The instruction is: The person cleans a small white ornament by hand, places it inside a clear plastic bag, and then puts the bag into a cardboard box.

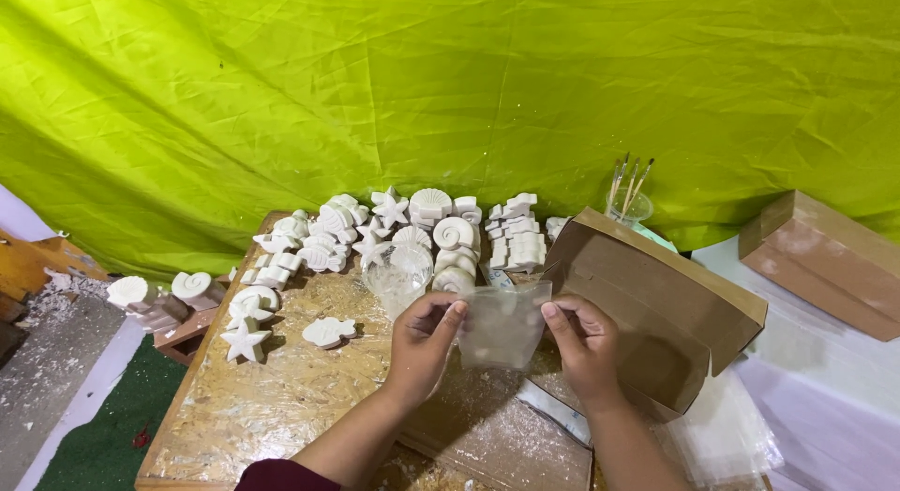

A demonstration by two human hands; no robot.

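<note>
Head view: chipboard table (281, 397), green tarp backdrop (450, 88); brown cardboard box (656, 313) open at right; my left hand (422, 336) and right hand (581, 336) pinch clear plastic bag (502, 327).

The near left of the worktop (272, 407) lies bare, leaving open passage there. White plaster shells and stars (412, 233) crowd the far edge, with a starfish (245, 340) and a fish (328, 332) lying loose at far left. On the right an open cardboard box (656, 313) blocks the way, a cup of brushes (629, 202) behind it.
</note>
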